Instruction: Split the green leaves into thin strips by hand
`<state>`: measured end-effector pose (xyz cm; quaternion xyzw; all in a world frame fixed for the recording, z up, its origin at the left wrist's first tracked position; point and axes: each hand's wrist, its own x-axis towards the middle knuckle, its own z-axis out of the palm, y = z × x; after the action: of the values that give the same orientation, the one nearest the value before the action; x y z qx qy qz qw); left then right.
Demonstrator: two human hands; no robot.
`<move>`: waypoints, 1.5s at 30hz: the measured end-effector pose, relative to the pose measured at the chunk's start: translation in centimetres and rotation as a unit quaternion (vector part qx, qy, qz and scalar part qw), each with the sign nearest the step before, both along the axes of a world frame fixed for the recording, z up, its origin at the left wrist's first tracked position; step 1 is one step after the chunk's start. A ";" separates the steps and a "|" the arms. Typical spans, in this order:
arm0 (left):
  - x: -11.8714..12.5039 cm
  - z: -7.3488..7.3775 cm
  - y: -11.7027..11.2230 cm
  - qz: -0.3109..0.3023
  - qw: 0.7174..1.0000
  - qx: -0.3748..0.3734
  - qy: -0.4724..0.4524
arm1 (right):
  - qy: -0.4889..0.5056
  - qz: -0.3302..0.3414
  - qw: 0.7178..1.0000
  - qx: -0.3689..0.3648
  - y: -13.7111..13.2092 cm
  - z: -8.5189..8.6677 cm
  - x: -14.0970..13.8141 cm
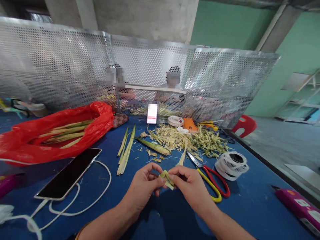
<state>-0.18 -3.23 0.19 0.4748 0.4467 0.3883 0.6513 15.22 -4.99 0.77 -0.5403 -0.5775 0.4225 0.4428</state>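
Note:
A small folded piece of pale green leaf strip [168, 180] is pinched between both hands, above the near middle of the table. My left hand [146, 183] grips its left side between thumb and fingers. From the right, my right hand [187, 182] pinches the other side. Just beyond the right hand stands a pale split strip [183, 155]. Scissors [212, 183] with one red and one yellow handle lie right of that hand. Ahead are long green leaf strips [128, 153] and a pointed leaf piece [153, 146].
A red plastic bag [100, 116] of leaves and a phone [70, 173] with a white cable lie left. Trimmings [172, 136], a knotted-looking green pile [210, 141] and a white string spool [231, 165] are ahead and right. A perforated metal screen [150, 63] stands behind; people sit beyond it.

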 end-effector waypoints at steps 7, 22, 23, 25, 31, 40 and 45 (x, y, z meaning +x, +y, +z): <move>0.0 -0.1 -0.1 -0.013 0.999 0.024 0.023 | 0.050 0.006 0.998 -0.042 0.2 -0.2 0.0; 0.1 1.1 -0.6 -0.037 0.989 0.070 0.125 | 0.050 0.022 0.998 -0.026 0.0 -0.3 -0.1; 0.1 1.0 -0.5 -0.041 0.990 0.070 0.118 | 0.053 0.022 0.998 -0.027 -0.1 -0.4 -0.1; 0.1 0.9 -0.4 -0.051 0.990 0.071 0.113 | 0.055 0.026 0.998 -0.027 -0.1 -0.4 -0.1; 0.1 1.1 -0.1 -0.075 0.987 0.069 0.129 | -0.012 0.040 0.999 -0.020 -0.2 -0.3 -0.3; 0.5 4.3 2.9 -0.020 0.951 0.202 0.235 | -0.156 -0.052 0.983 0.085 3.5 3.6 0.1; -0.1 6.3 3.9 0.043 0.873 0.323 0.362 | -0.103 0.004 0.992 0.072 6.0 5.4 -0.4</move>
<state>-0.27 0.70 6.46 0.7463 0.5212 0.3395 0.2368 14.78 1.05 6.20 -0.5454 -0.6508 0.3238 0.4173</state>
